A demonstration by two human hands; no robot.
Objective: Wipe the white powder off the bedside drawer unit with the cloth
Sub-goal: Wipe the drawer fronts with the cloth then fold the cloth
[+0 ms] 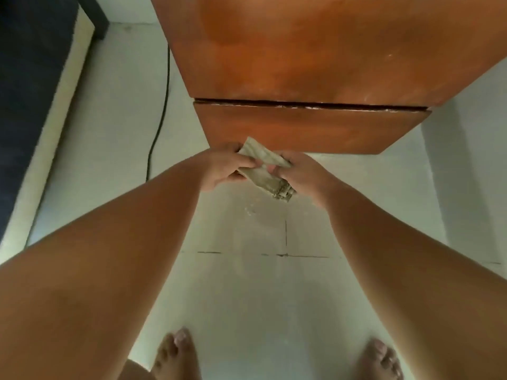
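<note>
Your bare feet (175,355) are cropped below; left hand (219,167) and right hand (301,172) pinch the folded beige cloth (270,182) before the orange-brown wooden drawer unit (301,64).

No legible text or labels.

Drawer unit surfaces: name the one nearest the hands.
The drawer front, below the gap: the cloth, in the left hand and right hand, overlaps its lower edge. The top lies beyond.
</note>
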